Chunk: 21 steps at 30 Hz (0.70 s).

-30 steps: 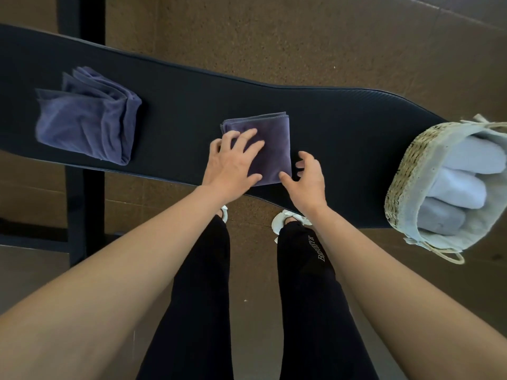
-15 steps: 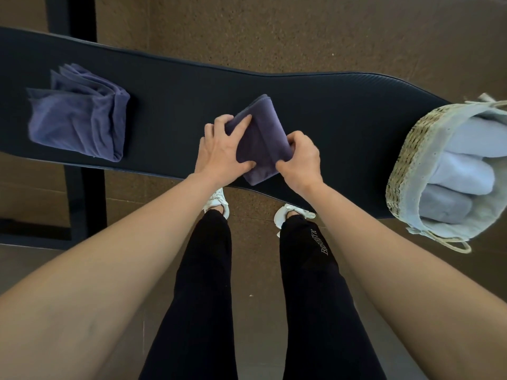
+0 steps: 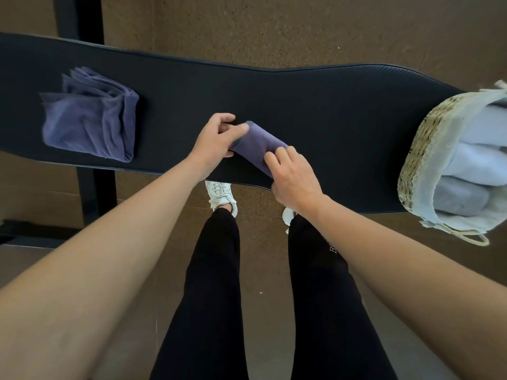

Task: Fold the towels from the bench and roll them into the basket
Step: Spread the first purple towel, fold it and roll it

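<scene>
Rolled purple towel: lies slantwise on the black padded bench, near the bench's front edge, about midway along it. Partly rolled into a tight cylinder.

Left hand: closed around the roll's far end, thumb on top.

Right hand: fingers curled over the roll's near end, pressing it against the bench.

Stack of purple towels: loosely folded, on the bench toward its left end, well apart from the roll.

Woven basket: pale cloth liner, tipped on its side at the bench's right end; holds rolled towels, white and pale lavender.

Below the bench's front edge: black trousers, white shoes, brown floor.
</scene>
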{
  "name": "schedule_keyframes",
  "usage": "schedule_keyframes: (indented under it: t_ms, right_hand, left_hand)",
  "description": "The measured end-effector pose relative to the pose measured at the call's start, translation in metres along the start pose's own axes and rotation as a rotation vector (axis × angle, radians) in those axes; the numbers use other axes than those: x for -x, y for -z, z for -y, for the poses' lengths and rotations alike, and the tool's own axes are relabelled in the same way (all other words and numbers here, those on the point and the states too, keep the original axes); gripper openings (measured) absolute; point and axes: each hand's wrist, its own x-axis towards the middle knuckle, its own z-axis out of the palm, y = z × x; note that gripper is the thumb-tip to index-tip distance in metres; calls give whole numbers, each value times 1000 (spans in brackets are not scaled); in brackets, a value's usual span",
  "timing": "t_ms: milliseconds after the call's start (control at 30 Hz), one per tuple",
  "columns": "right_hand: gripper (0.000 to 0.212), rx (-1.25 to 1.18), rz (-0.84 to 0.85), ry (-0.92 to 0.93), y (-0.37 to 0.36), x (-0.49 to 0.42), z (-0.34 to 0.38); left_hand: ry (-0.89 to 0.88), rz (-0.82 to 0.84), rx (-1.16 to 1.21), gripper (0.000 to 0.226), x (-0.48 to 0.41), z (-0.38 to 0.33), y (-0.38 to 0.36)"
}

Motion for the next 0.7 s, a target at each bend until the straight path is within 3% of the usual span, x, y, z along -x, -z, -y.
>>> schedule_keyframes:
  t_ms: [167,267,333,400,500,600,700]
  right_hand:
    - [26,-389,-114,-185,-3,6,1]
    - [51,-462,-136,-434,-1,7,-5]
    - [74,-370,-26,-564,0,7,-9]
    - [74,-337,121,-580,2,10,-11]
    - [48,-400,179,-507,6,19,-15]
    - [40,-799,160,-640,17,36,-24]
    - [45,-1021,117,-706,32,62,-39]
  left_hand:
    - [-204,70,-436,77,-8,-2,-6]
    - [-247,150,-678,75,-11,-5,-6]
    - [-263,139,-774,64,-10,-5,-4]
    - [-265,107,-795,54,-5,-3,-5]
    - [-225,117,-688,45,11,1,-9]
    - [-188,145,-593,42,30,-1,-21]
    - [-111,170,-515,42,47,-9,-37]
